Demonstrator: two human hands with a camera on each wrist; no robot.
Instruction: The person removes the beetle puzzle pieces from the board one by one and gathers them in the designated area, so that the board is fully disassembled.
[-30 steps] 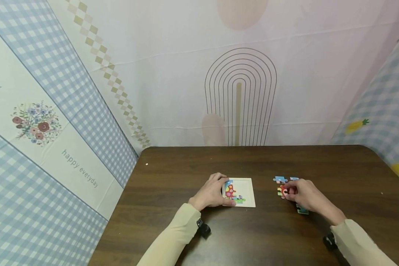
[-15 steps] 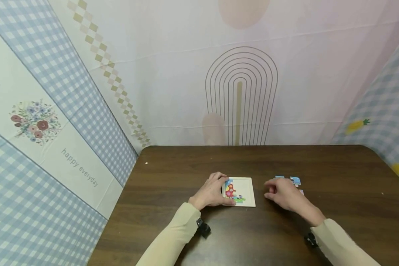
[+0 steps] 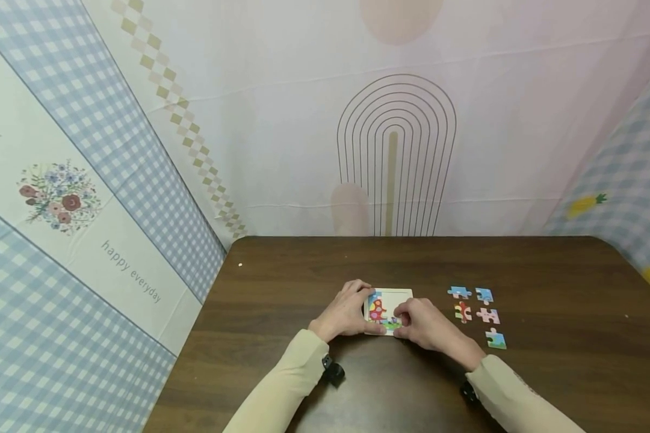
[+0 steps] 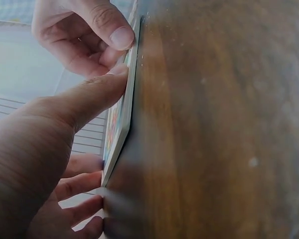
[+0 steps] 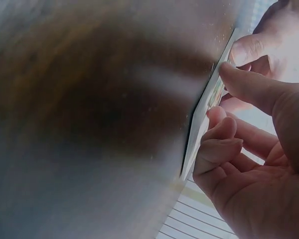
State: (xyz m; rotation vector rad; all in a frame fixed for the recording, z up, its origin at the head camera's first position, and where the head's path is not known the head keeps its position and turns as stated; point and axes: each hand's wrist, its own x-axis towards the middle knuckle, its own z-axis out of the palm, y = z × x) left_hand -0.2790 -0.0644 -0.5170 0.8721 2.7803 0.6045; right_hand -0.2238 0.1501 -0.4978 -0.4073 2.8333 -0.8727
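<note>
A square white-rimmed jigsaw tray [image 3: 394, 290] lies on the table, with fitted pieces [image 3: 377, 309] along its left side and bottom, red with dots and green. My left hand [image 3: 346, 310] grips the tray by its left side, thumb over the near edge and fingers at the far corner. Over the tray's near right part is my right hand [image 3: 428, 325]. In the right wrist view its thumb [image 5: 251, 87] meets the near edge of the tray and its curled fingers touch the tray's face. I cannot tell whether a piece is between those fingertips.
Several loose jigsaw pieces lie right of the tray: two blue ones at the back, a red one [image 3: 463, 312], a pink one [image 3: 488, 316] and a green-blue one [image 3: 495, 338] nearer. The brown table [image 3: 303, 258] ends at a fabric-hung wall [image 3: 281, 150].
My right hand has moved left from the loose pieces to the tray, leaving those pieces in view. My left hand has stayed at the tray's left side.
</note>
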